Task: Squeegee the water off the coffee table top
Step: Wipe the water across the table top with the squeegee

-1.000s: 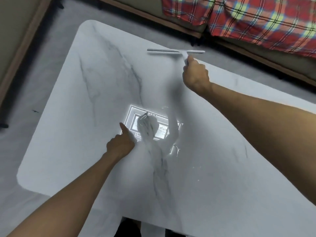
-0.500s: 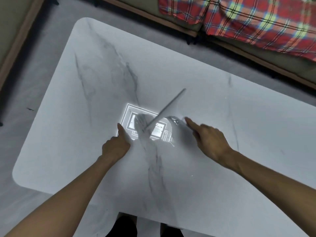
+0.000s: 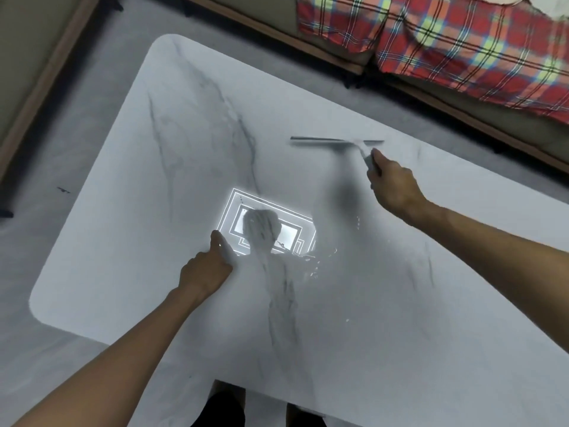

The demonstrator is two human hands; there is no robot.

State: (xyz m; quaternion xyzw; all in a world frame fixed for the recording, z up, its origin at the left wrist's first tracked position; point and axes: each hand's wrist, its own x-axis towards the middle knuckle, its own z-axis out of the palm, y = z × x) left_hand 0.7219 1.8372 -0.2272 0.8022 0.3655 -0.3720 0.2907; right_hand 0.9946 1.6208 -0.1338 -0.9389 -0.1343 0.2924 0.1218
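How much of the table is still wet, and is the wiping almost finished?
Not finished. The far left of the coffee table top shows no droplets, so it looks dry. The right hand holds the squeegee with its blade at the far side, set for a stroke. The left hand rests on the top. Shiny water droplets remain near the middle.

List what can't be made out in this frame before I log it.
- Squeegee handle: head view, mostly hidden inside the right hand.
- Blade contact with the table: blurred.
- Left hand fingers: curled under, unseen.
- Water extent: glare washes it out.
- Table's right end: cut off by the frame.
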